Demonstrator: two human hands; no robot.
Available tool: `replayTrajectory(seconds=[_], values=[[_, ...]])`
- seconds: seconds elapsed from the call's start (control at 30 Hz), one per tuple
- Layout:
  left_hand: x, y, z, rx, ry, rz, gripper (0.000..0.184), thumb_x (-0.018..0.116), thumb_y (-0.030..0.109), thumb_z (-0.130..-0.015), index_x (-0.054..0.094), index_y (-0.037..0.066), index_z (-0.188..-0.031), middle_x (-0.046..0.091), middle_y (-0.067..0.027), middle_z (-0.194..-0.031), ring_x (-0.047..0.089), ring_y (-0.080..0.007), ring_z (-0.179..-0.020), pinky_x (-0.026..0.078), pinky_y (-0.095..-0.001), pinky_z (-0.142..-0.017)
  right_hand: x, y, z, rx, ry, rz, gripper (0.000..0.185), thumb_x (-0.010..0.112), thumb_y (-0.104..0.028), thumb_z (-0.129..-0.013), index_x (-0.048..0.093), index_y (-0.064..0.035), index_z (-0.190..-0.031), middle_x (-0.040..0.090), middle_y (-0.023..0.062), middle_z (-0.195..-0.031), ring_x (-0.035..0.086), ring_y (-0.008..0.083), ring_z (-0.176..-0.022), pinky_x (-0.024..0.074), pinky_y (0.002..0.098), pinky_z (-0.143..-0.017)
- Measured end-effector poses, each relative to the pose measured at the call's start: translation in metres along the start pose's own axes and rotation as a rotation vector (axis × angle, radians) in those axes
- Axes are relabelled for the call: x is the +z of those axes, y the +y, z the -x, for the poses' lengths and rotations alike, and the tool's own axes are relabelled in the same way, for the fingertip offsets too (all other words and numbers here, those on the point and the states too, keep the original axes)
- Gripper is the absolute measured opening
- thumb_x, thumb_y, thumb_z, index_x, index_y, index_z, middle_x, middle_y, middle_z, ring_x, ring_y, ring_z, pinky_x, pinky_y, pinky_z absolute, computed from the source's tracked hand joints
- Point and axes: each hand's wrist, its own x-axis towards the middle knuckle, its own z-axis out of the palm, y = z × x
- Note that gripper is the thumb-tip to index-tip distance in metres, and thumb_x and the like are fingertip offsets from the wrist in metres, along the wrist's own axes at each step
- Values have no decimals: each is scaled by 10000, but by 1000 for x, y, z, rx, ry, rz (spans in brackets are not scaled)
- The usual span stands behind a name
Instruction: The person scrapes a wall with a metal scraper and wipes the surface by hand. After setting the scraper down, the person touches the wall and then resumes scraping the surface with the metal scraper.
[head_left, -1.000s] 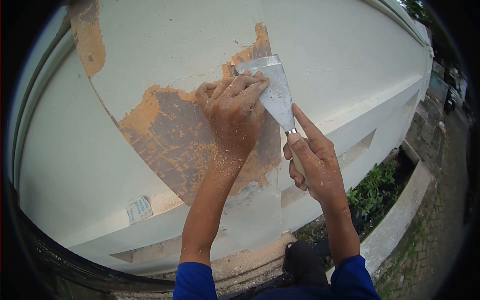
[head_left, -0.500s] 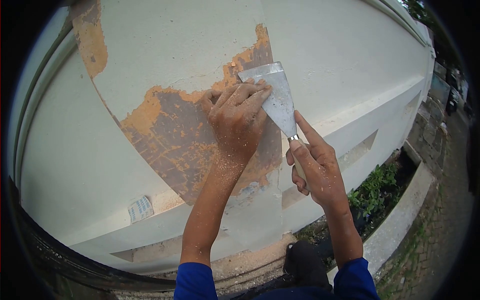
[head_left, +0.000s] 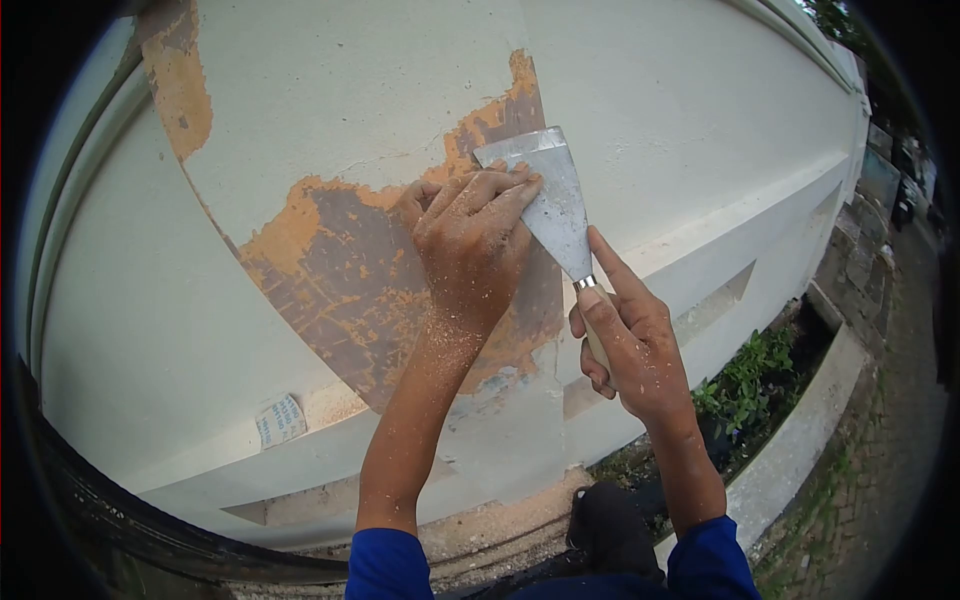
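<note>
Scraper (head_left: 570, 232), over right border of bare patch (head_left: 350, 255); right hand (head_left: 640, 345), fingers round handle (head_left: 593, 325), index extended; left hand (head_left: 470, 235), loosely spread fingertips pressing blade (head_left: 556, 190); judged step, scraping; next stroke wants even pressure; edge contact unclear.

Along the lower part of the wall (head_left: 150, 330), a pale ledge (head_left: 200, 455) is formed, on which a slightly curled piece of paper (head_left: 281, 421) printed with blue lettering is carried, with pinkish dust (head_left: 332, 404) scattered just beside it. At the wall's foot, the strip of ground (head_left: 450, 562) is covered by a band of similarly coloured powder (head_left: 500, 515), in which small crumbs are mixed.
</note>
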Motion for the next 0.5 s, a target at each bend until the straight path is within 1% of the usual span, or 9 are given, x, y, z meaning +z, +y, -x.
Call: replayTrajectory(seconds=[0.03,0.13,0.23,0.33,0.43,0.5], values=[[1,2,4,-4,-21,14,233,686,47,-741,742,152,-941,728,40,-961,659,-131,-977,322,-372,-886,-2,4,3,7,5,3,573,507,-180,-985,278,-34,-1488,561,11,-680,470,26,-443,371,199,-351],[3,-3,-11,6,42,1,230,685,49,-740,743,149,-938,728,41,-960,660,-133,-976,321,-377,-883,1,-6,-8,16,21,12,563,503,-175,-986,285,-42,-1488,566,12,-686,472,28,-440,369,203,-347],[3,0,-12,-2,58,11,224,676,47,-743,744,146,-932,728,36,-961,658,-134,-973,321,-377,-882,2,-9,-5,-12,24,11,557,503,-172,-986,293,-46,-1486,564,14,-684,473,30,-439,373,208,-347],[4,4,4,-19,-5,35,217,673,45,-749,745,145,-928,728,37,-962,656,-130,-955,321,-376,-878,-5,-3,2,27,19,71,553,504,-180,-988,300,-41,-1483,558,14,-681,470,28,-454,381,209,-366],[3,-1,-14,-8,60,13,224,671,39,-747,745,143,-931,729,38,-964,655,-125,-936,321,-379,-877,3,-8,-9,-47,47,51,522,467,-193,-998,321,-27,-1471,536,12,-691,429,21,-417,313,200,-315],[4,2,-14,-15,67,23,226,672,37,-746,744,142,-932,729,39,-961,654,-123,-926,322,-381,-876,1,-10,-6,-71,38,45,518,463,-191,-999,324,-30,-1471,537,14,-692,428,20,-417,313,199,-316]])
